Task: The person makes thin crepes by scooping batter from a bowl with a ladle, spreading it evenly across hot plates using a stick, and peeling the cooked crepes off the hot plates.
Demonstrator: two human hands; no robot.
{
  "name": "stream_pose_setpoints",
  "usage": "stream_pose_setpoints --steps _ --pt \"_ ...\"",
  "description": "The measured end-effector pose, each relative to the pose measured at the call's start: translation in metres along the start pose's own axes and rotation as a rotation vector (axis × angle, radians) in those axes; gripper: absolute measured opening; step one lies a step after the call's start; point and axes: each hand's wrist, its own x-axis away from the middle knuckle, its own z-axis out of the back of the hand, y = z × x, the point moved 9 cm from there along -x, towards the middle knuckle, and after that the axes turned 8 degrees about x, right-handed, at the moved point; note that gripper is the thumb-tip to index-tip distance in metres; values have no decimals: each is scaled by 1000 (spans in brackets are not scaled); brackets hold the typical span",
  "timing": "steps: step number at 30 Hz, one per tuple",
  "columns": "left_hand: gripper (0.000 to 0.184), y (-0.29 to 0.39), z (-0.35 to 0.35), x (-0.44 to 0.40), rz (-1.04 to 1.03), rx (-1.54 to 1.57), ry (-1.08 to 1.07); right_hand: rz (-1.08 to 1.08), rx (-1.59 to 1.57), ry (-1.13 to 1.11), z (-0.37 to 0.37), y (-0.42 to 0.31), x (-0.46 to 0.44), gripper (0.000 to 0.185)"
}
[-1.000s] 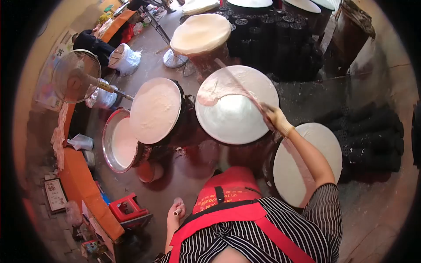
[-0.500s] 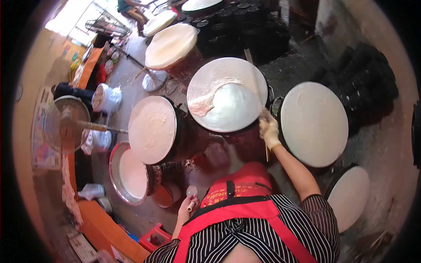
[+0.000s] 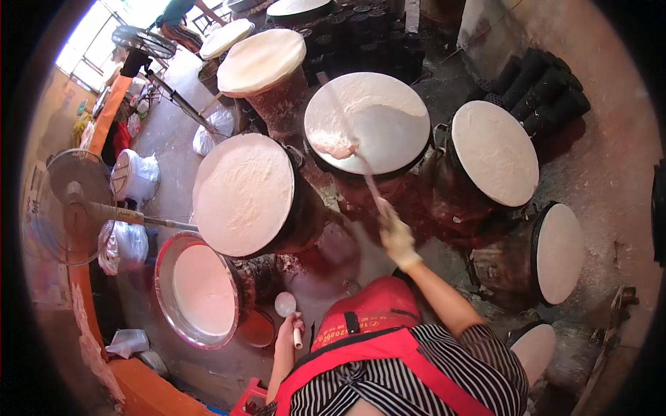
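Observation:
My gloved right hand point(image 3: 397, 238) is closed round a long thin flat stick point(image 3: 370, 179). The stick, blurred in part, reaches across a round griddle point(image 3: 406, 144). White batter point(image 3: 374, 90) covers the griddle's upper side, and a thicker lump point(image 3: 334, 144) lies by the stick at the left. Near my lap, my left hand point(image 3: 290, 329) grips the handle of a small round ladle point(image 3: 285, 304). Left of that hand stands a wide metal basin point(image 3: 166, 295) holding pale batter point(image 3: 205, 290).
Batter-coated griddles stand at the left point(image 3: 244, 195), right point(image 3: 495, 154) and far right point(image 3: 560, 254). A stack of pale sheets point(image 3: 261, 61) is behind. Two fans point(image 3: 75, 208) stand left, black cylinders point(image 3: 548, 93) lie back right, and another person point(image 3: 177, 21) is far back.
My right hand has moved left and down, and the stick has swept left across the griddle. The batter covers more of its right side. The whole view has shifted.

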Motion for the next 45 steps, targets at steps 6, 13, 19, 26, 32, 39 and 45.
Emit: stream_pose_setpoints --steps 6,13,19,26,32,39,45 --pt "14 -33 65 56 -162 187 166 -82 -187 203 -211 0 -133 36" --pt "14 -51 123 59 -64 295 145 -677 -872 127 -310 85 -68 31" --pt "12 -34 122 51 -116 69 222 -853 -903 101 -193 33 55 36" --pt "11 -26 72 36 -81 23 88 -883 -1291 130 -107 25 29 22" --pt "24 -43 -25 29 -88 -10 -12 -688 -750 -325 -111 6 38 54" --pt "23 -78 -152 44 -275 -451 -101 -923 -922 -116 17 95 71 37" --pt "23 -111 -250 50 -328 -554 -142 -818 -778 -332 3 84 28 45"
